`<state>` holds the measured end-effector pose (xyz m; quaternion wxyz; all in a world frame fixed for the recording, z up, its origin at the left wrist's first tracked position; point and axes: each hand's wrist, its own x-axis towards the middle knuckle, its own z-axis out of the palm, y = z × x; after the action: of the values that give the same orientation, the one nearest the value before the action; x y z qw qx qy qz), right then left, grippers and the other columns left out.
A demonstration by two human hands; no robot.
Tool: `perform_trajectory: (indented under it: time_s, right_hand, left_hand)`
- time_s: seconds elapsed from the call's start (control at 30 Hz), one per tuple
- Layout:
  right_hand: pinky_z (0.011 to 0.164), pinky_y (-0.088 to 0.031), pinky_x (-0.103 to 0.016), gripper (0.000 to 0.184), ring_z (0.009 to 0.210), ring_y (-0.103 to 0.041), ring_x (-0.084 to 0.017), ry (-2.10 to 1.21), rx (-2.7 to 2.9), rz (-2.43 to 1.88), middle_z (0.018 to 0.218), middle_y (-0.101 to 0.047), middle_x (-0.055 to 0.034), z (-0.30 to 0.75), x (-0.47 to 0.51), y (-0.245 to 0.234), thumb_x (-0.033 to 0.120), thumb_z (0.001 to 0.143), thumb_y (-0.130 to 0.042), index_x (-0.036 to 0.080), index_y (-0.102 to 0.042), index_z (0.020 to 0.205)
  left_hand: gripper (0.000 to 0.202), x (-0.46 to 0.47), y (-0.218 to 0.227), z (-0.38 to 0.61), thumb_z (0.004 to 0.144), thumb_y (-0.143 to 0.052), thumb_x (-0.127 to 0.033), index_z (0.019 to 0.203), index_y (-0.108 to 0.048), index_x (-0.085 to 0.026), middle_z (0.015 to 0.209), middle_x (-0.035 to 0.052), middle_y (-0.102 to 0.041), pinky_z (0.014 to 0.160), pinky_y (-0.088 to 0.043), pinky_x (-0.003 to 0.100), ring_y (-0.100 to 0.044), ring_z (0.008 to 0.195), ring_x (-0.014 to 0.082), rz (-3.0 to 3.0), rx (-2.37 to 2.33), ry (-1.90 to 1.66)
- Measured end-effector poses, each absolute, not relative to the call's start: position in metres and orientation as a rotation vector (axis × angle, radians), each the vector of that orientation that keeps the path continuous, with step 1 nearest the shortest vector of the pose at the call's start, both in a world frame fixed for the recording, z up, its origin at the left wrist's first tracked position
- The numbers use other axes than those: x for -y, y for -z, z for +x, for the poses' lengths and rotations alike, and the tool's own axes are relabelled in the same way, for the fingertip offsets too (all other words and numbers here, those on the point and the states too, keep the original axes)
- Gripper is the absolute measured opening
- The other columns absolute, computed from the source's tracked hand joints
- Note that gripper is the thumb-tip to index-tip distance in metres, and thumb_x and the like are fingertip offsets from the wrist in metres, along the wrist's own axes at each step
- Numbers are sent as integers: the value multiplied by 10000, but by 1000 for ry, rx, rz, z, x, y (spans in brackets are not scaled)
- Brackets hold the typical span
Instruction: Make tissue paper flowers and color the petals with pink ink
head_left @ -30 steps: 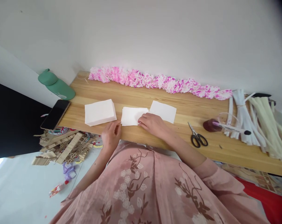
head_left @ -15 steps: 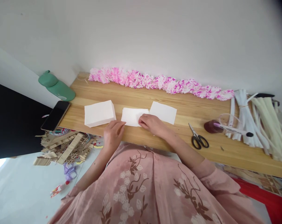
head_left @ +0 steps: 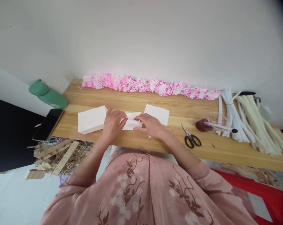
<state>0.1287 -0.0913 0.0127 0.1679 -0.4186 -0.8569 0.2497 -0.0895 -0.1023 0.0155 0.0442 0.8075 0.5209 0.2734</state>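
Between my hands a white sheet of paper (head_left: 131,124) is lifted along a fold, on top of other white sheets on the wooden table. My left hand (head_left: 113,124) pinches the left end of the fold, beside a thick stack of white paper (head_left: 92,119). The right end is held by my right hand (head_left: 150,125), with thumb and fingers curled round it. Behind my right hand lies another flat white sheet (head_left: 158,113). How many layers are between my fingers cannot be made out.
Black-handled scissors (head_left: 190,139) lie to the right, near a cup of dark red liquid (head_left: 203,125) with a pen across it. Bundles of white strips (head_left: 236,118) fill the right end. Pink-white ruffled flowers (head_left: 150,86) line the wall. A phone (head_left: 48,124) and green bottle (head_left: 50,96) are at left.
Both hands have moved from lying on the sheets to raising a fold of paper between them. The view has shifted slightly, so the table's things appear further left.
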Motion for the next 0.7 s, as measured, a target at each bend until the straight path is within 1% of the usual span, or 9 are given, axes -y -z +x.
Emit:
perform_trajectory:
  time_s: [0.07,0.17,0.2,0.27,0.33,0.37,0.43,0.57,0.7]
  right_hand:
    - [857,-427,-341,358,1064,-568,-247,-588,2423,-1214,1147,-661,-95,131,91,-14,401,862,-625,196,-608,1154]
    - [845,-430,-334,190,1006,-592,-230,-575,2249,-1322,1074,-689,-80,139,87,-16,302,894,-554,200,-658,1018]
    - [817,-432,-321,171,946,-603,-214,-621,2154,-1347,1019,-697,-69,142,86,-18,294,895,-541,199,-663,967]
    - [725,-427,-288,184,794,-594,-175,-750,1947,-1351,876,-689,-35,150,85,-23,345,883,-549,196,-657,894]
    - [618,-389,-259,257,654,-527,-137,-876,1757,-1319,724,-626,3,157,87,-29,432,860,-567,188,-634,812]
    - [579,-362,-250,300,611,-486,-122,-929,1674,-1305,673,-585,18,160,88,-32,472,845,-575,185,-618,770]
    - [537,-320,-241,359,574,-420,-104,-1003,1538,-1283,622,-517,34,166,92,-37,524,813,-596,181,-586,708]
    - [528,-288,-232,355,579,-380,-91,-1047,1418,-1249,626,-467,40,175,97,-41,516,790,-634,175,-580,707]
    - [531,-273,-231,357,586,-366,-90,-1008,1405,-1256,620,-433,42,182,99,-39,502,792,-645,177,-552,677]
  left_hand:
    - [199,96,-23,-87,908,-517,-292,854,-685,-199,931,50,-742,1123,-291,487,-667,905,202,2432,-1583,-882]
    - [202,89,-33,-83,878,-560,-330,839,-695,-185,892,46,-741,1093,-335,443,-662,870,195,2273,-1558,-1006]
    - [205,87,-37,-81,861,-579,-343,833,-698,-178,882,46,-738,1046,-384,413,-658,851,193,2178,-1550,-1049]
    - [222,85,-43,-78,828,-613,-368,822,-704,-165,845,43,-728,859,-475,331,-644,792,185,1932,-1522,-1112]
    - [254,85,-47,-73,809,-637,-399,827,-711,-156,793,34,-712,666,-462,262,-622,724,170,1680,-1442,-1139]
    - [272,85,-48,-70,803,-648,-414,840,-716,-153,778,29,-705,624,-445,245,-613,708,164,1575,-1380,-1159]
    - [303,85,-50,-65,794,-667,-437,885,-725,-154,786,27,-706,626,-449,234,-610,713,158,1410,-1245,-1228]
    - [356,86,-51,-54,775,-697,-460,973,-733,-166,857,39,-728,687,-492,243,-625,737,153,1214,-1066,-1243]
    - [361,87,-49,-47,673,-783,-459,849,-739,-148,764,34,-716,617,-485,237,-607,662,142,1134,-1051,-1153]
